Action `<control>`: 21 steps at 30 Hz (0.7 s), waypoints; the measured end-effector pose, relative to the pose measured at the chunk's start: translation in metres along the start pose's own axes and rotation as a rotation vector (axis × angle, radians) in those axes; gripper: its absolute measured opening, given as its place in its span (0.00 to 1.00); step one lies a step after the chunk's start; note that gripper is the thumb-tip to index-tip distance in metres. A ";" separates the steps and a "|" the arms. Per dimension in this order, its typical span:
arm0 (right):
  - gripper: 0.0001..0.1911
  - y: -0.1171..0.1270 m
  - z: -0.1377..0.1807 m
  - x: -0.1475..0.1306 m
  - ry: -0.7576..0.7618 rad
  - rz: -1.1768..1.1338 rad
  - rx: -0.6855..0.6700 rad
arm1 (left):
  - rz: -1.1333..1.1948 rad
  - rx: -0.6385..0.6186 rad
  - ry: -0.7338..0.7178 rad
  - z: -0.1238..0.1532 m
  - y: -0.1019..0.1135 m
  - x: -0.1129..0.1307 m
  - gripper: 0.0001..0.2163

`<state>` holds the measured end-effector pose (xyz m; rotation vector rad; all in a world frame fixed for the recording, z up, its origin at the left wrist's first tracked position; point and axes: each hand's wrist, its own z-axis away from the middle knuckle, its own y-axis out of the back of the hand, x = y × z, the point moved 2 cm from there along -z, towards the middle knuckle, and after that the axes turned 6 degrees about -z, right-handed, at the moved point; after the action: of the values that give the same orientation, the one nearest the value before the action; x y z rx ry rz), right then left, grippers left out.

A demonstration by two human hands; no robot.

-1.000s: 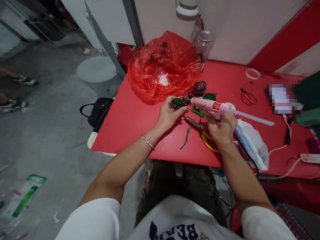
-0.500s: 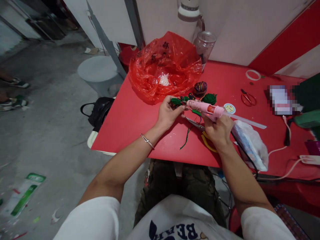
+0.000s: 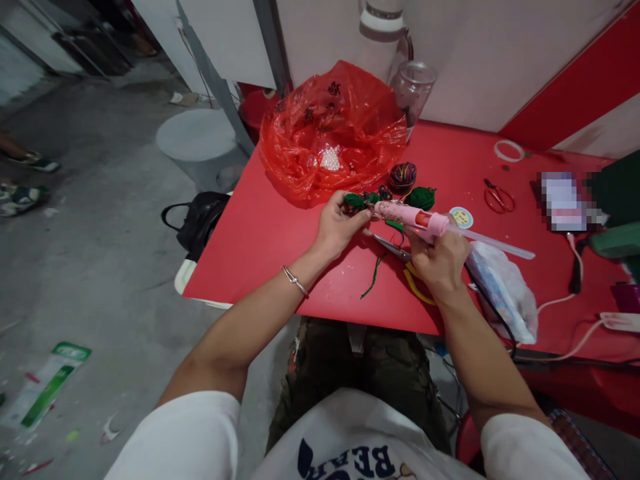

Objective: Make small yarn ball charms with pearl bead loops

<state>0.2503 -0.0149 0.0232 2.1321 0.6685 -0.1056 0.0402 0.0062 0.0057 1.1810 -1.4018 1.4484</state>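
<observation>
My right hand [image 3: 443, 260] is closed around the handle of a pink glue gun [image 3: 410, 215], with a clear glue stick [image 3: 500, 242] poking from its back end. The gun's tip points left, close to the fingers of my left hand [image 3: 339, 225]. That hand pinches a dark green yarn piece [image 3: 354, 201]; its exact shape is partly hidden by my fingers. Scissors with yellow handles [image 3: 417, 285] lie beneath my right hand, blades [image 3: 393, 247] toward the left. Beside them a loose green yarn strand [image 3: 373, 277] trails on the red table [image 3: 280, 267].
A red plastic bag [image 3: 295, 153] holding white beads [image 3: 330, 159] stands behind my hands. Nearby sit a multicoloured yarn ball [image 3: 403, 176] and green yarn [image 3: 421, 197]. Red-handled snips [image 3: 499, 197], a tape ring [image 3: 509, 151] and a plastic-wrapped packet [image 3: 505, 293] lie to the right.
Both hands keep their hold, with the glue gun still at the green yarn piece. The whole view has shifted very slightly; nothing else has visibly moved on the table.
</observation>
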 end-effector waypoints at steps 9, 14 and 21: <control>0.20 -0.001 -0.001 -0.001 -0.017 -0.044 0.024 | 0.043 -0.060 0.044 0.000 0.000 0.002 0.26; 0.18 0.001 -0.002 0.001 0.004 -0.032 -0.002 | 0.090 -0.069 0.119 -0.002 0.002 0.000 0.27; 0.19 -0.001 0.000 0.004 0.057 -0.065 0.053 | 0.207 -0.087 0.136 0.002 0.001 0.007 0.22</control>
<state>0.2535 -0.0127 0.0211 2.1713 0.7761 -0.0988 0.0373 0.0040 0.0116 0.8866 -1.5100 1.5608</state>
